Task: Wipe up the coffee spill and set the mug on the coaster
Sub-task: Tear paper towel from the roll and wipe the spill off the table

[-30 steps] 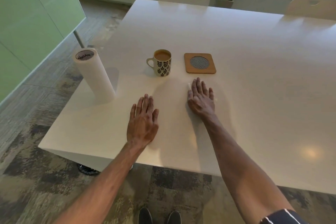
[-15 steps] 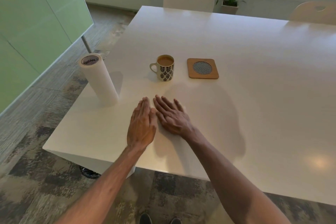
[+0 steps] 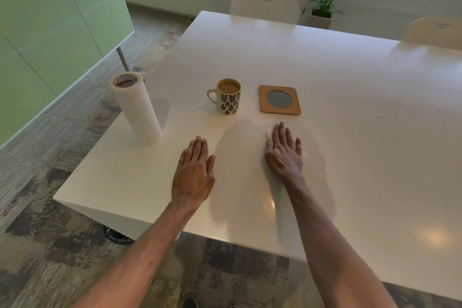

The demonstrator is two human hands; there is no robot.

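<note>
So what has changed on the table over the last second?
The right hand, flat on a white tissue that shows only at its fingertips, swept left until it met the left hand, then back right to below the coaster. Nothing was picked up or let go. The left hand stayed flat on the table; the mug, coaster and paper towel roll stayed put.

Glossy white table (image 3: pixel 325 82); glazed ceramic mug (image 3: pixel 228 100); matt wooden coaster (image 3: pixel 265 105) with mesh centre; soft paper towel roll (image 3: pixel 137 112).
</note>
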